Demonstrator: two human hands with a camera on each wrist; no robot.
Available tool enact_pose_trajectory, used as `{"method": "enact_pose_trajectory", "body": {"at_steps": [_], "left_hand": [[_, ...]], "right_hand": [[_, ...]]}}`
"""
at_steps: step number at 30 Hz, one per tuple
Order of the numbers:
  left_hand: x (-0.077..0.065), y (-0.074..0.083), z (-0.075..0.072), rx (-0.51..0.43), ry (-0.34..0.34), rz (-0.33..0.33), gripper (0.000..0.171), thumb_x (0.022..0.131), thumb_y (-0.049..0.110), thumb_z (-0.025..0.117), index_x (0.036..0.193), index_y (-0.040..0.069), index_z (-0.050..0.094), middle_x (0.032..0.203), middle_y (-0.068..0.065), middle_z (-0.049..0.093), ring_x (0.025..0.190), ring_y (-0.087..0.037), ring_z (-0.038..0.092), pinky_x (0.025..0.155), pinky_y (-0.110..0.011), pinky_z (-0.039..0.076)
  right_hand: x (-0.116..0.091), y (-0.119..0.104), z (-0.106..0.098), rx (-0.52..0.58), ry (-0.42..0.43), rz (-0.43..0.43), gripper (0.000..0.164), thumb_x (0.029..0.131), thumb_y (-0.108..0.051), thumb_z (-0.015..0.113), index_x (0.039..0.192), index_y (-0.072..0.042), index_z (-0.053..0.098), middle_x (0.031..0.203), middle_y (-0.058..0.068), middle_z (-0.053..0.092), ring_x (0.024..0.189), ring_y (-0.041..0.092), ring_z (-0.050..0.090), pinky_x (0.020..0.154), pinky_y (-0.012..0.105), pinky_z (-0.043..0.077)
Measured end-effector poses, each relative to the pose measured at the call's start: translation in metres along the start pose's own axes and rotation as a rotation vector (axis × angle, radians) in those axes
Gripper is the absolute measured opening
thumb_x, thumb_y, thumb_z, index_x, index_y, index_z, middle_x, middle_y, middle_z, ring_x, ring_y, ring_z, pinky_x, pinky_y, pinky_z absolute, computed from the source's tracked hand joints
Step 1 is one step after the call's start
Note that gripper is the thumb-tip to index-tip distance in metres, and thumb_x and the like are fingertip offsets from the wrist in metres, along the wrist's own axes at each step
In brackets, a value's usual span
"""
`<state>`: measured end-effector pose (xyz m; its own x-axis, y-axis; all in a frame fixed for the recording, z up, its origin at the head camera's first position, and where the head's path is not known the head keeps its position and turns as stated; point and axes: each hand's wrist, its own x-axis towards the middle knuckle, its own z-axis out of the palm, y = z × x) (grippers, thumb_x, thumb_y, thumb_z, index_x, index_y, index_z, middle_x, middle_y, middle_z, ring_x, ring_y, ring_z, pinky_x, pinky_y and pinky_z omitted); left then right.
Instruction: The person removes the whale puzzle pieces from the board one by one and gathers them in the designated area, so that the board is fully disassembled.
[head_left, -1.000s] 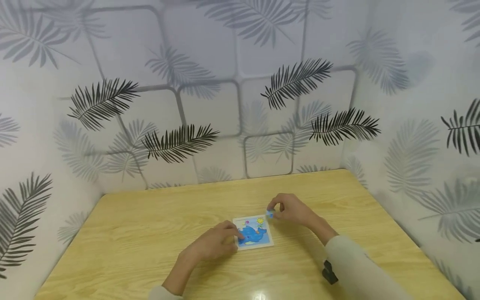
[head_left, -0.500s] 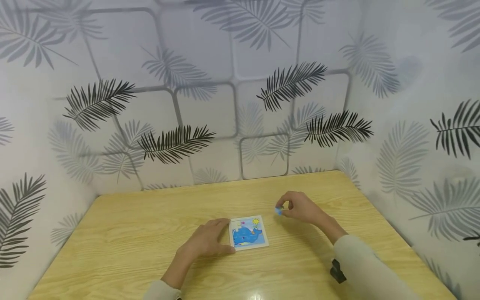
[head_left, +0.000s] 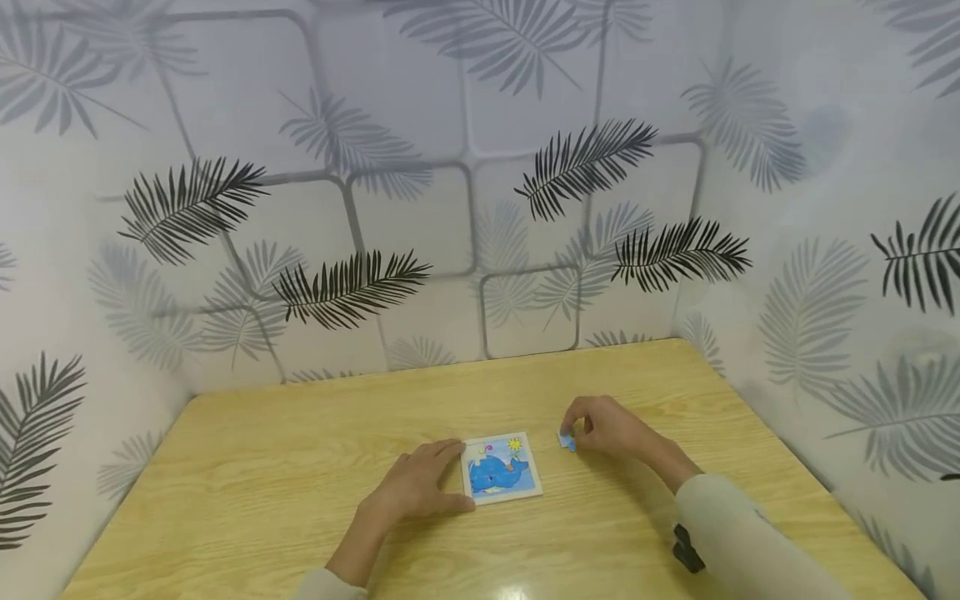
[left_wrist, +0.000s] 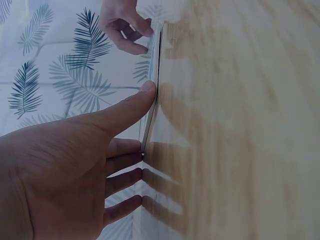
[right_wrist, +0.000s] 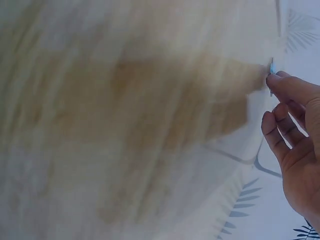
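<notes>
Blue piece (head_left: 566, 439) is pinched in right hand (head_left: 613, 427); whale puzzle (head_left: 498, 472), right of and touched by the spread left hand (head_left: 414, 487), could be skewed by uneven pressing.

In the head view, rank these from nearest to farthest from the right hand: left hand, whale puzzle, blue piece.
From the right hand:
1. Blue piece: pinched in its fingers.
2. Whale puzzle: on the table, to its left.
3. Left hand: beyond, at the puzzle's left edge.
</notes>
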<state>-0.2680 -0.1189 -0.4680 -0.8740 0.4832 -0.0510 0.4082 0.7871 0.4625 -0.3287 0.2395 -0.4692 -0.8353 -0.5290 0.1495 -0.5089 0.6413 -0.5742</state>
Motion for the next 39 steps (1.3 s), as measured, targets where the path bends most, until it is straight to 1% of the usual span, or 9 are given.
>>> {"method": "enact_pose_trajectory", "body": {"at_steps": [5, 9, 13, 17, 22, 25, 30, 35, 39], "left_hand": [[-0.001, -0.002, 0.0, -0.002, 0.0, -0.008, 0.091, 0.086, 0.05, 0.082, 0.157, 0.008, 0.044, 0.163, -0.014, 0.042, 0.15, -0.042, 0.035, 0.12, -0.07, 0.021], [-0.001, 0.001, -0.003, -0.027, -0.002, 0.002, 0.089, 0.086, 0.049, 0.083, 0.156, 0.007, 0.046, 0.161, -0.016, 0.043, 0.149, -0.044, 0.036, 0.118, -0.072, 0.023], [0.0, 0.002, -0.002, -0.014, -0.006, 0.001, 0.088, 0.087, 0.048, 0.082, 0.156, 0.007, 0.046, 0.161, -0.016, 0.044, 0.149, -0.043, 0.037, 0.118, -0.071, 0.024], [0.002, 0.0, 0.0, 0.001, -0.005, 0.012, 0.089, 0.086, 0.05, 0.082, 0.155, 0.006, 0.047, 0.16, -0.017, 0.044, 0.148, -0.043, 0.038, 0.116, -0.073, 0.026], [0.005, -0.004, 0.003, 0.006, -0.008, 0.01, 0.089, 0.088, 0.052, 0.079, 0.156, 0.007, 0.045, 0.162, -0.015, 0.043, 0.149, -0.042, 0.037, 0.115, -0.073, 0.027], [0.006, -0.004, 0.004, 0.002, -0.015, 0.0, 0.088, 0.089, 0.05, 0.079, 0.157, 0.008, 0.044, 0.163, -0.015, 0.041, 0.15, -0.042, 0.036, 0.115, -0.073, 0.027], [0.003, 0.002, 0.001, -0.019, -0.023, -0.012, 0.088, 0.087, 0.049, 0.081, 0.156, 0.008, 0.045, 0.162, -0.015, 0.042, 0.149, -0.042, 0.036, 0.115, -0.075, 0.025], [0.0, 0.005, 0.0, -0.014, -0.026, -0.03, 0.089, 0.087, 0.05, 0.081, 0.157, 0.009, 0.044, 0.163, -0.014, 0.042, 0.15, -0.04, 0.036, 0.116, -0.074, 0.024], [0.0, 0.003, -0.001, -0.018, -0.023, -0.036, 0.088, 0.088, 0.049, 0.081, 0.157, 0.009, 0.044, 0.163, -0.014, 0.041, 0.151, -0.04, 0.035, 0.116, -0.074, 0.024]], "right_hand": [[0.003, 0.001, 0.002, 0.006, -0.048, -0.014, 0.019, 0.088, 0.002, 0.077, 0.101, -0.011, 0.078, 0.108, 0.005, 0.068, 0.078, 0.011, 0.058, 0.069, 0.025, 0.053], [0.011, -0.006, 0.001, -0.006, -0.013, -0.021, 0.021, 0.088, 0.003, 0.074, 0.106, -0.008, 0.075, 0.111, 0.006, 0.067, 0.072, 0.01, 0.055, 0.064, 0.025, 0.051], [0.023, -0.021, 0.013, 0.026, 0.009, -0.065, 0.022, 0.091, 0.001, 0.073, 0.112, -0.005, 0.073, 0.111, 0.009, 0.069, 0.067, 0.009, 0.05, 0.061, 0.025, 0.049], [0.041, -0.04, 0.034, 0.036, -0.058, -0.112, 0.021, 0.096, -0.003, 0.071, 0.117, -0.006, 0.074, 0.114, 0.008, 0.07, 0.078, 0.01, 0.056, 0.071, 0.026, 0.052], [0.061, -0.059, 0.056, -0.04, -0.177, -0.159, 0.029, 0.1, -0.003, 0.067, 0.128, -0.01, 0.073, 0.118, 0.006, 0.063, 0.099, 0.016, 0.058, 0.09, 0.032, 0.053], [0.065, -0.067, 0.061, -0.076, -0.204, -0.169, 0.028, 0.098, -0.001, 0.069, 0.124, -0.012, 0.074, 0.116, 0.006, 0.058, 0.102, 0.019, 0.057, 0.095, 0.038, 0.053], [0.065, -0.075, 0.061, -0.109, -0.208, -0.117, 0.027, 0.096, 0.001, 0.07, 0.115, -0.018, 0.071, 0.112, 0.007, 0.054, 0.101, 0.022, 0.058, 0.09, 0.042, 0.056], [0.062, -0.081, 0.062, -0.239, -0.186, -0.088, 0.026, 0.096, -0.007, 0.073, 0.117, -0.023, 0.073, 0.107, 0.005, 0.061, 0.087, 0.016, 0.056, 0.071, 0.033, 0.054], [0.061, -0.084, 0.061, -0.332, -0.153, -0.11, 0.026, 0.094, -0.013, 0.078, 0.119, -0.022, 0.078, 0.107, 0.003, 0.066, 0.084, 0.015, 0.059, 0.071, 0.034, 0.055]]}}
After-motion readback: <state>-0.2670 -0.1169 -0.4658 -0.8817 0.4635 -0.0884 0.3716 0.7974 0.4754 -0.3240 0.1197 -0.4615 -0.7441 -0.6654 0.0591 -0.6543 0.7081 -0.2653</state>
